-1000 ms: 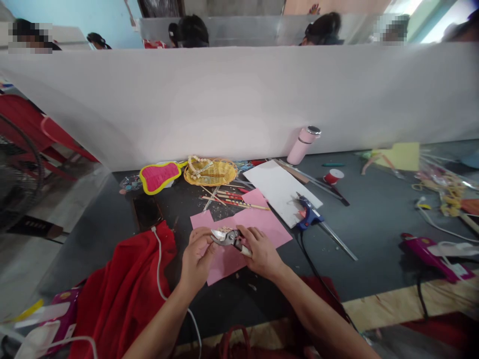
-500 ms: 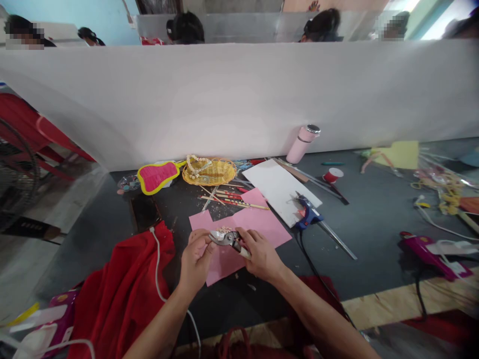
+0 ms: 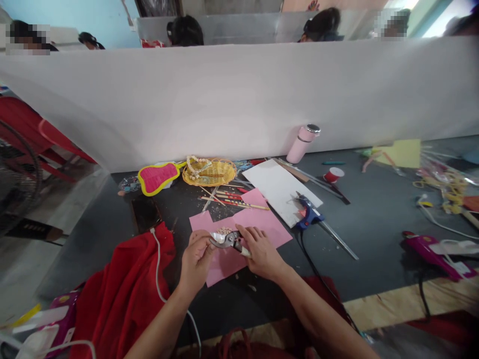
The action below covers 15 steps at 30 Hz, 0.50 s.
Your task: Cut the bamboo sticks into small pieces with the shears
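Note:
My right hand (image 3: pixel 260 251) is wrapped round the pale handles of the pruning shears (image 3: pixel 232 240), whose metal blades point left. The fingers of my left hand (image 3: pixel 196 259) are pinched together at the blade tips; whatever they hold is too small to make out. Both hands are over pink paper (image 3: pixel 224 267) lying on the dark table. Small pale pieces (image 3: pixel 224 230) form a little pile on that paper, just behind the blades.
Behind the paper are thin sticks (image 3: pixel 239 201), a yellow wicker basket (image 3: pixel 220 172) and a pink-and-yellow fan shape (image 3: pixel 159 178). A blue glue gun (image 3: pixel 309 213) rests on white board (image 3: pixel 277 182). A pink bottle (image 3: pixel 303 143) stands by the white partition (image 3: pixel 239 99). Red cloth (image 3: pixel 123 284) lies left.
The shears' blades and handles have drawn slightly closer together as my right hand's fingers shifted a little. My left hand has stayed nearly in place.

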Each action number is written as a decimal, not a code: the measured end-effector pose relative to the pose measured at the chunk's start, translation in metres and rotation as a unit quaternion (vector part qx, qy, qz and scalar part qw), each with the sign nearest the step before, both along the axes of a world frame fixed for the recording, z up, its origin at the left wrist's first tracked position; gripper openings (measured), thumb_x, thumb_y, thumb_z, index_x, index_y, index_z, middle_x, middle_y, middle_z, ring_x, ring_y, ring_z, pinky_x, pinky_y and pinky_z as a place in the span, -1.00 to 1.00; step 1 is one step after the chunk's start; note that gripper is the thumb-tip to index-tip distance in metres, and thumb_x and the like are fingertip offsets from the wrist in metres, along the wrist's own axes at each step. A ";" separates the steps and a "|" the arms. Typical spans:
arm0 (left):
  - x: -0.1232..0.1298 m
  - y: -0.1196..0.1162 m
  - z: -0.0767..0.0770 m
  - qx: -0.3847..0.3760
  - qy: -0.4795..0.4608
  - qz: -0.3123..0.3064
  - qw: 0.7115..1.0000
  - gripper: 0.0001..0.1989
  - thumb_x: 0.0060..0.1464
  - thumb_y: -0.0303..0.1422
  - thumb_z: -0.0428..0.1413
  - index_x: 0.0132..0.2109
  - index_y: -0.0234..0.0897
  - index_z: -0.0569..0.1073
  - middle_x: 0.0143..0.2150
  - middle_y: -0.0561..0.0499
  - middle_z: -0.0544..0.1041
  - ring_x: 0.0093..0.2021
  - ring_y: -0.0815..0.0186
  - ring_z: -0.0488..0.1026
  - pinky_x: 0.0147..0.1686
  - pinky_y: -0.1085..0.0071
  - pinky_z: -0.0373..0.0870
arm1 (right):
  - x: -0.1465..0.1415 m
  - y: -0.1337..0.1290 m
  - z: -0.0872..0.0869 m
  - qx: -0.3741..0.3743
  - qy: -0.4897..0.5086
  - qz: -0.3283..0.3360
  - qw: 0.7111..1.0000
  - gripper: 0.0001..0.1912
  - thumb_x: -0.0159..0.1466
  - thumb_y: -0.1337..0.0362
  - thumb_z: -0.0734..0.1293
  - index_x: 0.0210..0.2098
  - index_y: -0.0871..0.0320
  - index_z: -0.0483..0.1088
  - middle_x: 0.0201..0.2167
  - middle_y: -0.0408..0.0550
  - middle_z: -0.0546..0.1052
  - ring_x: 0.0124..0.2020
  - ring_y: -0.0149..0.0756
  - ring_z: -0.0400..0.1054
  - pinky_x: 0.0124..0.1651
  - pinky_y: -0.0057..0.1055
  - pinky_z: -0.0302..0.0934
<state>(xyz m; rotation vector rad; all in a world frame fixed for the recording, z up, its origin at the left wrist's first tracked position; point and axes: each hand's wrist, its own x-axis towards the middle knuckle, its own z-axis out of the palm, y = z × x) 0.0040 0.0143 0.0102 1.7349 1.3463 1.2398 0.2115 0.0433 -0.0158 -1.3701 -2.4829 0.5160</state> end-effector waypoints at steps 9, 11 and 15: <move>-0.001 -0.002 -0.002 -0.047 -0.031 0.016 0.998 -0.78 0.18 -0.34 0.01 -0.38 -0.29 0.47 -0.28 -0.07 0.42 -0.15 0.22 0.34 -0.11 0.34 0.26 | -0.002 -0.002 0.000 -0.007 0.043 0.005 0.999 -0.44 0.20 0.35 0.20 0.20 0.21 0.08 -0.08 0.10 0.39 -0.08 -0.14 0.26 0.00 -0.21 0.13; -0.001 -0.002 -0.001 -0.050 -0.042 0.014 0.998 -0.79 0.18 -0.34 0.01 -0.33 -0.28 0.51 -0.28 -0.07 0.42 -0.15 0.22 0.35 -0.11 0.34 0.28 | -0.003 -0.004 0.001 -0.007 0.043 -0.002 0.999 -0.49 0.23 0.36 0.19 0.17 0.19 0.10 -0.13 0.08 0.41 -0.14 -0.17 0.29 -0.03 -0.24 0.16; -0.001 -0.001 0.000 -0.051 -0.056 0.011 0.997 -0.78 0.18 -0.32 0.02 -0.29 -0.27 0.54 -0.29 -0.07 0.45 -0.17 0.21 0.38 -0.10 0.32 0.30 | -0.006 -0.005 0.001 -0.016 0.037 -0.016 0.999 -0.51 0.24 0.36 0.18 0.17 0.17 0.12 -0.16 0.06 0.41 -0.17 -0.18 0.31 -0.06 -0.27 0.17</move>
